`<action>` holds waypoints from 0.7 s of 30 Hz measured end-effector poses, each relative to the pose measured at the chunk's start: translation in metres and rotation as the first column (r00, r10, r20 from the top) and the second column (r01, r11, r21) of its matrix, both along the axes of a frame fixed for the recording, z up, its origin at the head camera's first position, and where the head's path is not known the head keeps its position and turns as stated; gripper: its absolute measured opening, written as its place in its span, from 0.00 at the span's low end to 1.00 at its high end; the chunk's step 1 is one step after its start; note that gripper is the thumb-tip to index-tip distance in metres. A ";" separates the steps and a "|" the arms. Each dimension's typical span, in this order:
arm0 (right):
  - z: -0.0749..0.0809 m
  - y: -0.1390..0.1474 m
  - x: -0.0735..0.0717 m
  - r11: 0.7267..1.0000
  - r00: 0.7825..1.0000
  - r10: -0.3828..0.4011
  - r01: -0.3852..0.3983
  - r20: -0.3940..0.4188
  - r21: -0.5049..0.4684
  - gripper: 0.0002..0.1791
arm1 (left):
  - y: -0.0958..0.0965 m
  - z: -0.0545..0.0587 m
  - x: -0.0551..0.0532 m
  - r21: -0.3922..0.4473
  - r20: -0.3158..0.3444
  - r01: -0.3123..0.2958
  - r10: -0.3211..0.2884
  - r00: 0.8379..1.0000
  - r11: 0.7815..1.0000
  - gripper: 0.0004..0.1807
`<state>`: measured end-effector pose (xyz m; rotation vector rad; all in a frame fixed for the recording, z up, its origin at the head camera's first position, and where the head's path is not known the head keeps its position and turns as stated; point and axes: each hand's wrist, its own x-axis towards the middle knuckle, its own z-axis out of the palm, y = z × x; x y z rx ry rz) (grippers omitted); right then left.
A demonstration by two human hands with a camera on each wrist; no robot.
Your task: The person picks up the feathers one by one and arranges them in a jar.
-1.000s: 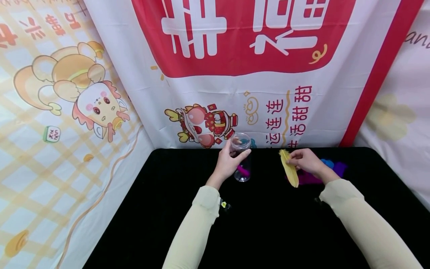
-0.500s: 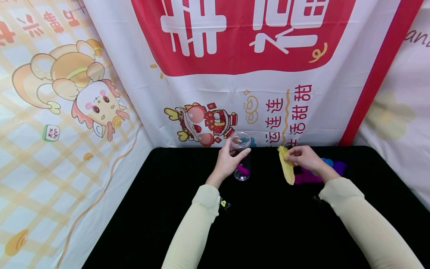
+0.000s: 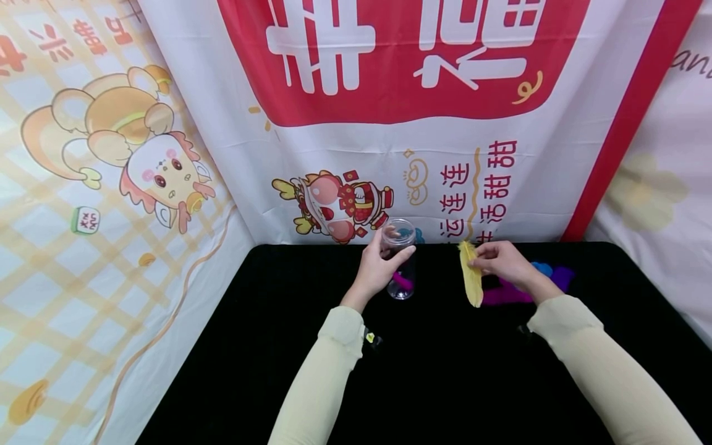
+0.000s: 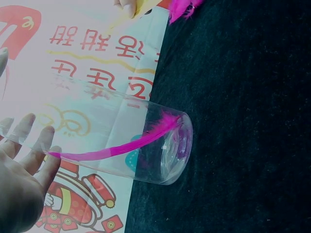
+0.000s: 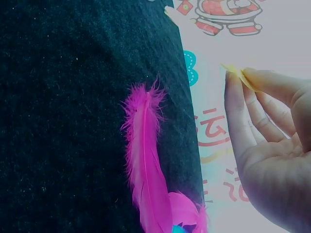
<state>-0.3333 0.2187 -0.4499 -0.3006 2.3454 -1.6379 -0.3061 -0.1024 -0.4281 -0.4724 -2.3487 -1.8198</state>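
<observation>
In the head view, my left hand (image 3: 374,270) grips a clear plastic jar (image 3: 408,266) near the table's back edge, its round mouth at the top. One magenta feather (image 4: 116,151) lies inside the jar, its fluffy end by the base. To the right, my right hand (image 3: 506,262) pinches a yellow feather (image 3: 473,281) between thumb and fingers, with its tip hanging down. That feather is apart from the jar. Below and behind the right hand are loose magenta feathers (image 5: 146,160), partly hidden by the hand in the head view.
Blue (image 3: 542,268) and purple feathers (image 3: 564,279) lie beside the magenta ones on the black-covered table (image 3: 434,371). A printed white and red cloth (image 3: 411,136) hangs directly behind the table's back edge. Another patterned cloth (image 3: 111,247) hangs along the left.
The yellow feather has shifted slightly left, toward the jar, and hangs a bit straighter. More of the magenta feathers shows beneath the right hand. The left hand and jar stay in place.
</observation>
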 end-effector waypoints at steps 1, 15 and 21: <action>0.000 0.000 0.000 1.000 1.000 0.002 -0.002 0.005 -0.005 0.22 | 0.000 0.000 0.000 0.003 0.002 0.002 -0.002 1.000 1.000 0.32; 0.002 -0.002 0.004 1.000 1.000 0.016 -0.016 0.019 -0.003 0.22 | 0.000 -0.003 0.000 0.004 0.004 -0.001 0.000 1.000 1.000 0.32; 0.003 -0.002 0.003 0.999 1.000 0.020 -0.019 0.021 -0.036 0.22 | 0.000 -0.002 0.000 0.002 0.001 0.000 0.000 1.000 1.000 0.32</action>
